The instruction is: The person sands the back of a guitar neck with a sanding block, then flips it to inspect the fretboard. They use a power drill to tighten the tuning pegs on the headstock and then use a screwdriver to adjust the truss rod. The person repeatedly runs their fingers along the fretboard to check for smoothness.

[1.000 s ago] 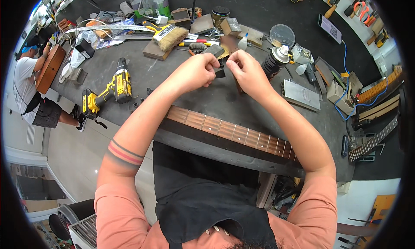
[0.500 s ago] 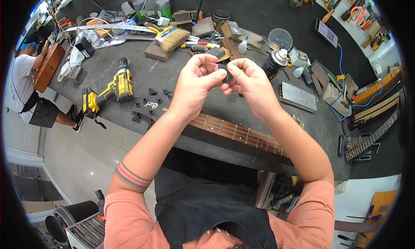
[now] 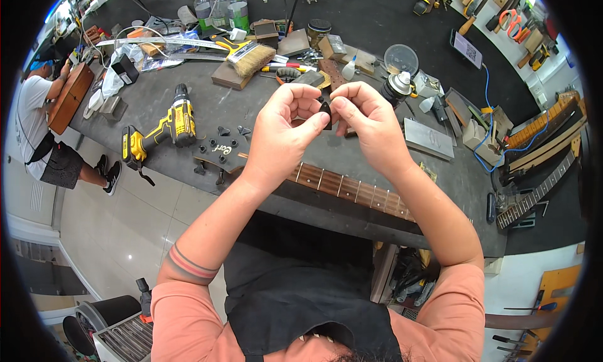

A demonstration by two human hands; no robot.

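Above the bench, a small black part (image 3: 325, 108) with a pointed end is pinched between the thumb and fingers of my left hand (image 3: 286, 126). My right hand (image 3: 364, 117) is right beside it, thumb pressed to its bent fingers; whether it grips the part or something smaller is hidden. Below my hands a guitar neck (image 3: 348, 189) lies along the bench's near edge, partly covered by my forearms. Its black headstock (image 3: 233, 160) is on the left, with several black tuning pegs (image 3: 223, 131) on or around it.
A yellow cordless drill (image 3: 169, 126) lies on the left of the bench (image 3: 232, 104). Farther back are a wide brush (image 3: 251, 57), wood blocks, bottles and a spray can (image 3: 397, 86). A metal plate (image 3: 428, 138) rests at right. Another person (image 3: 47, 104) handles a guitar body at far left.
The black part has turned between my fingers and shows its pointed end upward. My right fingers have shifted slightly away from it. The view has moved a little.
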